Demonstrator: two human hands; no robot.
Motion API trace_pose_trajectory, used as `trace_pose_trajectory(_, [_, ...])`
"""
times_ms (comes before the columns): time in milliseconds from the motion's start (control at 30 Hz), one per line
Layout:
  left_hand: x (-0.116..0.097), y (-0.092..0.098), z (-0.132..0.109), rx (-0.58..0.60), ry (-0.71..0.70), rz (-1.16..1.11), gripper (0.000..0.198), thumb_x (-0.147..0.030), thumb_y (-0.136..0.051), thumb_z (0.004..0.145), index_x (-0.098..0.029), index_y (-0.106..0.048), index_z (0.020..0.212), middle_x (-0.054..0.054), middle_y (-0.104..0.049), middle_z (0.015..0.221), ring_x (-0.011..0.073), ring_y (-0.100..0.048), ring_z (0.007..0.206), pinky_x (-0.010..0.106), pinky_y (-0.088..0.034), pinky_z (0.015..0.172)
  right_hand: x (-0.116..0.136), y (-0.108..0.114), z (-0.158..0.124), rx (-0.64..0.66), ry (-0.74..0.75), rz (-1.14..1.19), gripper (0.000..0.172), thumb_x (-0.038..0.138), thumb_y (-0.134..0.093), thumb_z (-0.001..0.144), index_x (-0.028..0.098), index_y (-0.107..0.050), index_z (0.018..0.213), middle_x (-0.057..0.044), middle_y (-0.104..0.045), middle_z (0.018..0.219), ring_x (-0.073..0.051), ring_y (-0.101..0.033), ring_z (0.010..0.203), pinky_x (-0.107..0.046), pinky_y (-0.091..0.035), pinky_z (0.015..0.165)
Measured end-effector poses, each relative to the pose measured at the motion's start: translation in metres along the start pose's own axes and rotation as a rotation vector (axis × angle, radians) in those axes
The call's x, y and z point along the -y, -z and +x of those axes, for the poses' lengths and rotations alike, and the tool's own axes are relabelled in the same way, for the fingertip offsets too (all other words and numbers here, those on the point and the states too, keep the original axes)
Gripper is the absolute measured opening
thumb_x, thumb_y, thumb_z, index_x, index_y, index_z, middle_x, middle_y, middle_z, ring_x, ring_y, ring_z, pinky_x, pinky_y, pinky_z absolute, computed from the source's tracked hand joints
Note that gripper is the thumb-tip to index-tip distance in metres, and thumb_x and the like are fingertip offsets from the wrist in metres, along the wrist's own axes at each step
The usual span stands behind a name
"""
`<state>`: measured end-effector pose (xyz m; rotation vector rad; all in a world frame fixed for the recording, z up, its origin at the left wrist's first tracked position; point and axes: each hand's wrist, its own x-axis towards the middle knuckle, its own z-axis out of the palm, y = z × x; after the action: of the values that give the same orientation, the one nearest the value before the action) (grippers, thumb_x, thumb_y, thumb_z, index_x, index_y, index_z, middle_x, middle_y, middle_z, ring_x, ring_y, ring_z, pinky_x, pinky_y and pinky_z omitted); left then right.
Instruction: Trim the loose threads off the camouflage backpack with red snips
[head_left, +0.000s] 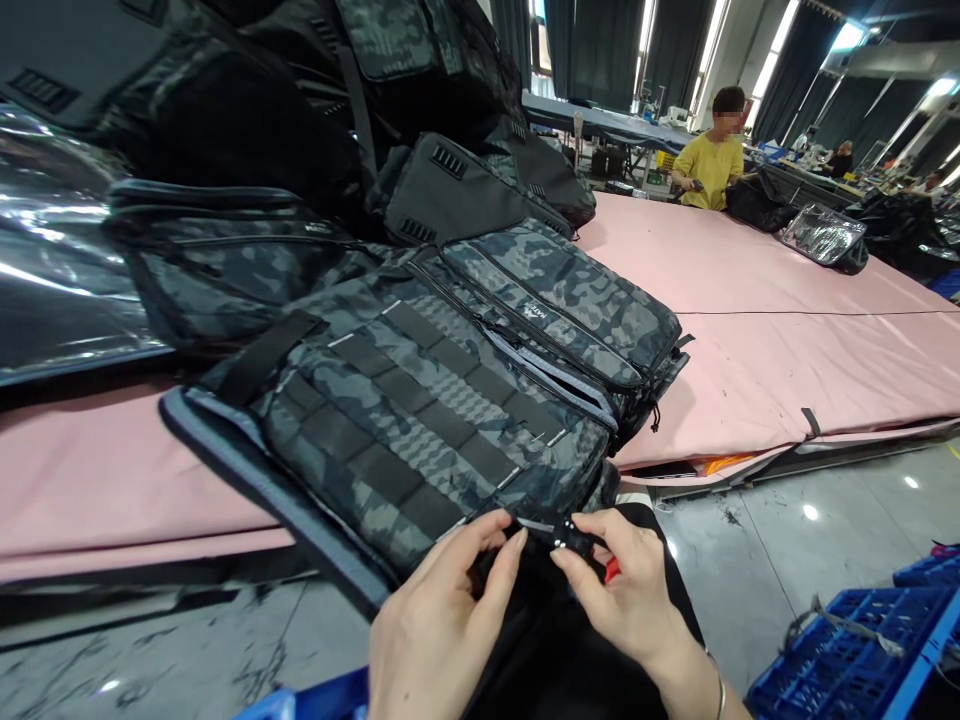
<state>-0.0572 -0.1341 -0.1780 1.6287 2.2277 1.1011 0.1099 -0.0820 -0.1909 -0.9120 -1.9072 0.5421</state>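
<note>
A camouflage backpack in dark grey lies opened out on the pink-covered table, with rows of black webbing across its panel. At its near corner, my left hand is closed, pinching a thin dark end whose kind I cannot make out. Just to the right, my right hand is closed on a small black piece with white dots. A thin grey strip spans the gap between the fingers of both hands. Something red shows by the right fingers. The rest of the held piece is hidden.
More camouflage bags are heaped behind the backpack. Shiny plastic film lies at left. A blue crate stands on the floor at right. Across the pink table, a person in yellow works beside other bags.
</note>
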Motion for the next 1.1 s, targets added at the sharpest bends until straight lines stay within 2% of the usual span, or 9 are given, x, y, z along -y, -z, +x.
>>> trace_pose_trajectory(133, [-0.002,0.0,-0.001,-0.005,-0.004,-0.011,0.036,-0.056,-0.054,0.085,-0.027,-0.07,0.098,0.0,-0.074,0.085,0.0161,-0.068,0.064,0.022,-0.052,0.06,0.001,-0.001,0.004,-0.019,0.072,-0.046,0.018,0.033,-0.056,0.093,0.017,-0.062,0.096,-0.007,-0.074,0.078,-0.014,-0.067,0.056,-0.022,-0.055,0.051])
trace_pose_trajectory(333, [-0.004,0.002,0.001,-0.004,0.012,-0.034,0.038,-0.058,-0.054,0.083,-0.027,-0.071,0.096,0.0,-0.073,0.083,0.0152,-0.065,0.059,0.023,-0.052,0.059,0.001,0.002,0.007,0.01,0.088,-0.044,0.016,0.033,-0.056,0.093,0.018,-0.062,0.096,-0.005,-0.074,0.079,-0.015,-0.068,0.059,-0.022,-0.055,0.052])
trace_pose_trajectory(433, [-0.005,0.001,0.002,-0.001,0.071,-0.086,0.04,-0.061,-0.053,0.081,-0.026,-0.071,0.092,0.001,-0.073,0.083,0.0165,-0.066,0.062,0.025,-0.053,0.059,-0.002,0.001,0.007,0.013,0.097,-0.039,0.017,0.033,-0.056,0.093,0.018,-0.063,0.097,-0.006,-0.074,0.079,-0.014,-0.068,0.06,-0.021,-0.055,0.052])
trace_pose_trajectory(633, [-0.001,-0.004,0.006,0.08,0.222,-0.293,0.044,-0.061,-0.057,0.075,-0.024,-0.07,0.093,0.004,-0.074,0.088,0.0222,-0.071,0.081,0.031,-0.056,0.074,-0.014,-0.01,0.01,-0.038,0.124,0.045,0.016,0.033,-0.06,0.089,0.019,-0.062,0.098,-0.005,-0.075,0.078,-0.013,-0.066,0.053,-0.021,-0.055,0.048])
trace_pose_trajectory(833, [-0.014,0.001,0.013,0.089,0.294,-0.476,0.037,-0.057,-0.064,0.07,-0.022,-0.069,0.082,0.003,-0.073,0.08,0.0219,-0.069,0.075,0.03,-0.057,0.071,-0.025,-0.025,0.008,-0.124,0.15,0.11,0.017,0.032,-0.062,0.087,0.021,-0.063,0.1,-0.004,-0.074,0.074,-0.014,-0.066,0.052,-0.021,-0.055,0.047])
trace_pose_trajectory(900, [-0.02,0.003,0.015,0.105,0.306,-0.536,0.034,-0.054,-0.065,0.069,-0.022,-0.069,0.079,0.003,-0.073,0.076,0.0213,-0.068,0.073,0.03,-0.057,0.071,-0.027,-0.032,0.006,-0.128,0.111,0.169,0.018,0.034,-0.063,0.085,0.02,-0.063,0.098,-0.004,-0.074,0.076,-0.014,-0.066,0.054,-0.021,-0.055,0.048])
trace_pose_trajectory(967, [-0.024,0.004,0.016,0.109,0.315,-0.568,0.032,-0.052,-0.066,0.068,-0.021,-0.069,0.078,0.003,-0.072,0.076,0.021,-0.068,0.073,0.03,-0.057,0.071,-0.027,-0.04,0.005,-0.117,0.011,0.267,0.021,0.039,-0.065,0.084,0.02,-0.063,0.094,-0.002,-0.07,0.071,-0.012,-0.061,0.05,-0.02,-0.051,0.046])
trace_pose_trajectory(1033, [-0.024,0.003,0.015,0.091,0.316,-0.564,0.033,-0.052,-0.066,0.068,-0.021,-0.069,0.079,0.003,-0.072,0.076,0.0204,-0.068,0.072,0.029,-0.057,0.071,-0.023,-0.046,0.005,-0.102,-0.159,0.438,0.026,0.045,-0.067,0.081,0.02,-0.061,0.088,0.002,-0.062,0.063,-0.009,-0.052,0.045,-0.019,-0.045,0.042])
trace_pose_trajectory(1100, [-0.021,0.001,0.013,0.078,0.312,-0.533,0.034,-0.052,-0.066,0.068,-0.021,-0.07,0.081,0.003,-0.072,0.077,0.0201,-0.068,0.072,0.029,-0.057,0.071,-0.018,-0.049,0.006,-0.093,-0.32,0.709,0.032,0.052,-0.066,0.081,0.022,-0.054,0.084,0.008,-0.047,0.054,-0.006,-0.037,0.037,-0.017,-0.035,0.036])
